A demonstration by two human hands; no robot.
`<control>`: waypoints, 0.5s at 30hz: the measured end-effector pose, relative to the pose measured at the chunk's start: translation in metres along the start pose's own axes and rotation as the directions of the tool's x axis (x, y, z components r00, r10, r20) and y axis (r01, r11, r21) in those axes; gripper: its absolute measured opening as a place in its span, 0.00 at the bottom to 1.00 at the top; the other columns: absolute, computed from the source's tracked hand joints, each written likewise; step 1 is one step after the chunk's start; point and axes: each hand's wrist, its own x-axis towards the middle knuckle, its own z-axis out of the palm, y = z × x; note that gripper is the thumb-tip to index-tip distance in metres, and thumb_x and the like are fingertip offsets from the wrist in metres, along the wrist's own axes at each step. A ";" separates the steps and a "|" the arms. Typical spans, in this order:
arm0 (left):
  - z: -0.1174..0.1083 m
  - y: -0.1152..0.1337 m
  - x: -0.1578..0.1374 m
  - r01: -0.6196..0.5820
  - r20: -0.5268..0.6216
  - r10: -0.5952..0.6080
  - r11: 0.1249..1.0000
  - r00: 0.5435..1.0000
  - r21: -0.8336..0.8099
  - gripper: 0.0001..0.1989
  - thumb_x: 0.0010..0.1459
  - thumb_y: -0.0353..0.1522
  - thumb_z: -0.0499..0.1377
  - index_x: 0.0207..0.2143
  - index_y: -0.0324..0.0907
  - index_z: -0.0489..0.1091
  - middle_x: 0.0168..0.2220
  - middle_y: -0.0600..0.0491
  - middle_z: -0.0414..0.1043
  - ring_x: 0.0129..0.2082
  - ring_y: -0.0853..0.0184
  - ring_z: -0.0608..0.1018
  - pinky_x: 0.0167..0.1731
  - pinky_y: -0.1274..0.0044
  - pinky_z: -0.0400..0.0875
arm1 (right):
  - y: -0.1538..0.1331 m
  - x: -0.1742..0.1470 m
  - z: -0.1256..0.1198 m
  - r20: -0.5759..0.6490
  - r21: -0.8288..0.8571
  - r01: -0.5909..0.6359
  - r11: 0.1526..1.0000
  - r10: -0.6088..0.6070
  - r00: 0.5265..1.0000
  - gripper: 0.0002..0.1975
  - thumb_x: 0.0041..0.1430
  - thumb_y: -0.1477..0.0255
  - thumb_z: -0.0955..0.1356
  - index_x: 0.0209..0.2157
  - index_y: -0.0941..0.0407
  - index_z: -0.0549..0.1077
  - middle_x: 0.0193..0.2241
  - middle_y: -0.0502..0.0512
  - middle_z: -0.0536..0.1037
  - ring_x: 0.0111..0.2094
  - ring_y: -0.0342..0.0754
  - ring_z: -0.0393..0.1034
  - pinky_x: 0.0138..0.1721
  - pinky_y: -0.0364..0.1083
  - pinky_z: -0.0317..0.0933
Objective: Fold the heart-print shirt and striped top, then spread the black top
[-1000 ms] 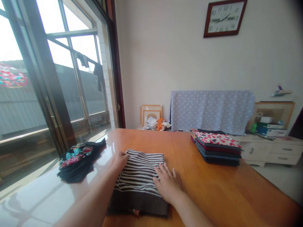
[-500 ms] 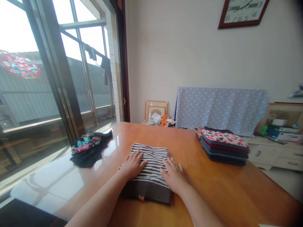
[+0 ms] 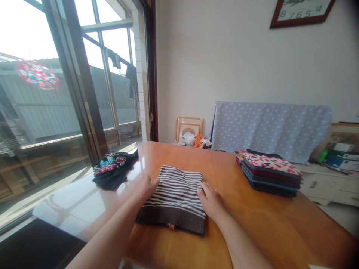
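A brown-and-white striped knit garment [image 3: 179, 190], folded into a rough rectangle, lies flat on the wooden table in front of me. Its dark ribbed band [image 3: 176, 219] faces me, with a small reddish tag at the edge. My left hand [image 3: 146, 188] is at the garment's left side, thumb at the fabric's edge and the other fingers stretched forward, slightly blurred. On the opposite side, my right hand [image 3: 211, 200] touches the right edge with its thumb and fingertips, fingers apart and a little bent. Neither hand visibly lifts the cloth.
A stack of folded clothes [image 3: 270, 173] stands on the right of the table [image 3: 252, 220]. Dark clothing with red and teal patterning [image 3: 112, 170] lies at the left by the window. Behind the table are a spotted blue cloth [image 3: 269, 129] and a white cabinet [image 3: 322, 186].
My hands have moved from the top of the striped garment outward to its left and right edges. The view has shifted slightly, while the garment keeps its folded shape.
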 end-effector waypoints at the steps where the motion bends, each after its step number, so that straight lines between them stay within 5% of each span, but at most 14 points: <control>1: 0.001 0.001 -0.005 0.004 0.022 -0.005 0.999 1.000 0.043 0.32 0.59 0.56 0.50 0.45 0.37 0.73 0.47 0.37 0.78 0.46 0.47 0.79 0.41 0.67 0.70 | 0.002 0.002 0.000 -0.022 0.016 0.004 1.000 -0.003 1.000 0.24 0.68 0.63 0.59 0.61 0.55 0.70 0.61 0.62 0.72 0.65 0.57 0.62 0.65 0.57 0.52; 7: 0.012 0.001 -0.017 -0.058 0.042 0.052 0.986 0.998 0.155 0.33 0.56 0.61 0.49 0.42 0.42 0.72 0.43 0.39 0.80 0.43 0.48 0.80 0.37 0.68 0.69 | 0.013 0.003 -0.004 -0.123 0.065 0.025 0.998 -0.016 0.992 0.22 0.67 0.62 0.60 0.56 0.56 0.74 0.54 0.60 0.77 0.56 0.53 0.71 0.58 0.50 0.62; 15: -0.014 -0.048 0.004 -0.064 0.026 0.061 0.984 0.998 0.169 0.28 0.53 0.59 0.55 0.36 0.44 0.75 0.39 0.43 0.80 0.39 0.53 0.79 0.35 0.72 0.66 | 0.019 0.000 -0.002 -0.200 0.083 0.018 0.996 -0.001 0.980 0.21 0.67 0.62 0.60 0.52 0.57 0.76 0.51 0.61 0.79 0.53 0.54 0.73 0.57 0.52 0.64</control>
